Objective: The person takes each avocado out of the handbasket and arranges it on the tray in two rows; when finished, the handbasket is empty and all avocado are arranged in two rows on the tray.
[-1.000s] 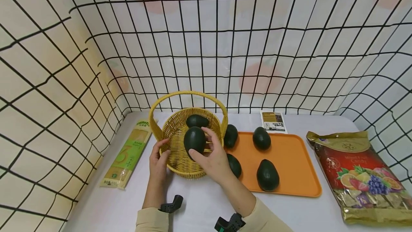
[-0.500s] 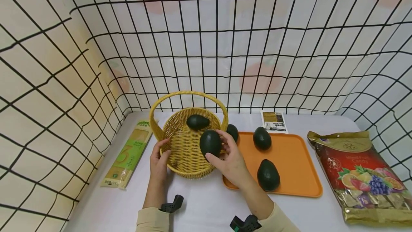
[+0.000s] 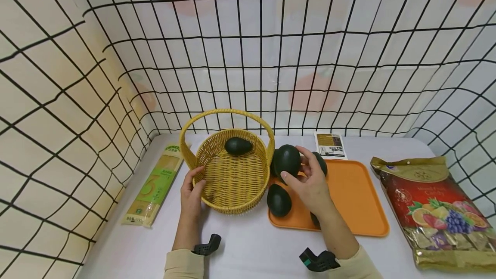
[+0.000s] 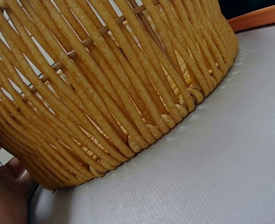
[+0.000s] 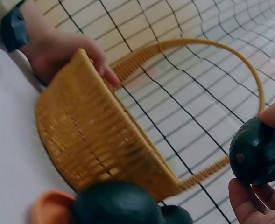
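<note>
My left hand (image 3: pixel 191 195) grips the near left rim of a yellow wicker basket (image 3: pixel 232 208), fingers over the edge. Inside the basket, toward the back, lies one avocado (image 3: pixel 238 146). My right hand (image 3: pixel 311 184) holds another avocado (image 3: pixel 289 160) between thumb and fingers, above the left part of the orange tray (image 3: pixel 354 193). In the right wrist view that held avocado (image 5: pixel 256 151) shows its stem end. Below the right hand, a tray avocado (image 3: pixel 279 200) lies at the left edge; others there are partly hidden by the hand and forearm.
A green pack of noodles (image 3: pixel 153 184) lies left of the basket. A printed sachet (image 3: pixel 330 146) is behind the tray, and a red and gold candy bag (image 3: pixel 434 214) lies at the right. Black wire grid (image 3: pixel 261 68) walls stand around the table.
My right hand has carried the avocado rightward from over the basket to over the tray's left side. The left hand stays on the basket rim, and the basket has not moved.
</note>
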Tool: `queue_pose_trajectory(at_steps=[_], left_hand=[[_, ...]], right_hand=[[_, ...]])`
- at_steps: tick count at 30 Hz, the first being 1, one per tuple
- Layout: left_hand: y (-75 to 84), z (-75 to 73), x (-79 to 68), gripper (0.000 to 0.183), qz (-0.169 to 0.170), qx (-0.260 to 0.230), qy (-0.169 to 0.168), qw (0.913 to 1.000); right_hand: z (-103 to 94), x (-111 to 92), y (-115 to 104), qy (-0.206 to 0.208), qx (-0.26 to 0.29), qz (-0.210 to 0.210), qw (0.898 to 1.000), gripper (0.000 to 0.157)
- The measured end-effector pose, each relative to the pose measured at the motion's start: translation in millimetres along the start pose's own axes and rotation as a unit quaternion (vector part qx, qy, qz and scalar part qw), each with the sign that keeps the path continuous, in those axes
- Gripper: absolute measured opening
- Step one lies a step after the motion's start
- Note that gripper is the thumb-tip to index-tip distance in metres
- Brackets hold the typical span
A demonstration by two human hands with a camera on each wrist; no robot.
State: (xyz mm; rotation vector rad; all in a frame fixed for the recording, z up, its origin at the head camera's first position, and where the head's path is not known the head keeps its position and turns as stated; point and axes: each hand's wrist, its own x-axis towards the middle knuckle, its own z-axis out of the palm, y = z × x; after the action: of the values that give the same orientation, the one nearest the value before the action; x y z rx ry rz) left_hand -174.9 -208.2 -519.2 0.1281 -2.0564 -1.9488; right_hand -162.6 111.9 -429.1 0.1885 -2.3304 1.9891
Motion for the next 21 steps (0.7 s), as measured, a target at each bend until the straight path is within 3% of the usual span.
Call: queue_pose_trajectory(at_steps=[8, 21], left_hand=[[0.7, 2.3, 0.2, 0.041, 0.001, -0.003, 0.003, 1.0], [-0.7, 0.6, 0.6, 0.039, 0.005, -0.004, 0.007, 1.0]], right_hand=[[-39.9, 4, 1, 0.06, -0.048, 0.003, 0.997, 0.077], [-101.6, 7, 22, 0.17, -0.091, 0.075, 0.978, 0.081]])
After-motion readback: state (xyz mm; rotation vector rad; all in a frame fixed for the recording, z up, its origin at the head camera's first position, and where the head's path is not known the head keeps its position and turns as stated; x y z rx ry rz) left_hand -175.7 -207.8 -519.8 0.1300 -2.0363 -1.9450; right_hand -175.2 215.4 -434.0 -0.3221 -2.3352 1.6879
